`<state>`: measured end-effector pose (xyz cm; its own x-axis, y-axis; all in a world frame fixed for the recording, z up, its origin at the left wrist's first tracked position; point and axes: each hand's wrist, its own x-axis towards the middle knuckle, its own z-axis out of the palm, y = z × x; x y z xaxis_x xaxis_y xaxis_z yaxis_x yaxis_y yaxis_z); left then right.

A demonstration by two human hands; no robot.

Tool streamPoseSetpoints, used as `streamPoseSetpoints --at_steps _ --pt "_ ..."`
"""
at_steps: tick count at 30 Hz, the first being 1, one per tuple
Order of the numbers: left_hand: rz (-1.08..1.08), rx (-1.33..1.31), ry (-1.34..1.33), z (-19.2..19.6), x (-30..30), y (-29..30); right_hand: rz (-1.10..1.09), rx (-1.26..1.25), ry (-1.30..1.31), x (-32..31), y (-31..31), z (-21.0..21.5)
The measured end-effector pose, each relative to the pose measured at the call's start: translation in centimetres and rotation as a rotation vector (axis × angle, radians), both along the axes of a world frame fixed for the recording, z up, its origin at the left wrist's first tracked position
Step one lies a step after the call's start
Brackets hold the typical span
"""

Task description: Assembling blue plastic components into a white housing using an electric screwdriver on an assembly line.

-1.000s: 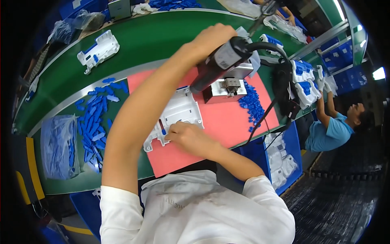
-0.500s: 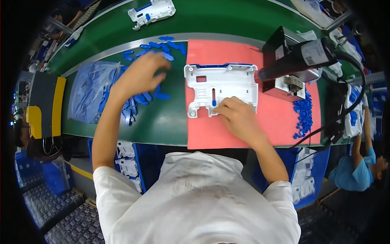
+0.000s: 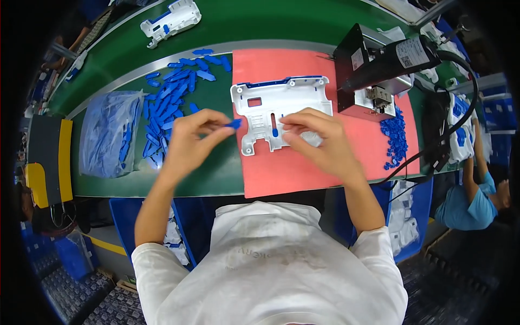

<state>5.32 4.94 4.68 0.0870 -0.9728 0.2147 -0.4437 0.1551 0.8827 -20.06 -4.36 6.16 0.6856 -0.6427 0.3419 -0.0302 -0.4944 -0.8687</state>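
Observation:
A white plastic housing panel [image 3: 281, 100] lies flat on a red mat [image 3: 281, 168], with a blue strip along its far edge and a blue piece in its slot. My right hand [image 3: 319, 141] presses down on the panel's near right part. My left hand [image 3: 189, 138] pinches a small blue plastic clip [image 3: 234, 124] between thumb and fingers, just left of the panel. A loose heap of the same blue clips [image 3: 173, 92] lies on the green table to the left.
A black and grey press tool [image 3: 374, 70] with cables stands at the mat's right, small blue caps [image 3: 395, 135] beside it. A clear bag of blue parts [image 3: 105, 135] lies far left. Another white panel [image 3: 170, 21] rests on the green conveyor. A person in blue sits at right.
My left hand has come back from the heap of blue clips toward the panel, now holding one clip. My right hand stays on the panel.

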Motion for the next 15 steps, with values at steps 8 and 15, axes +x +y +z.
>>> streamPoseSetpoints --at_steps 8,15 --pt "-0.243 0.383 1.044 -1.4 -5.2 -4.8 0.223 0.7 -0.318 1.5 -2.8 -1.3" --pt "-0.003 -0.057 0.043 -0.8 -4.5 -3.6 -0.039 0.448 -0.021 1.2 -4.6 -2.9"
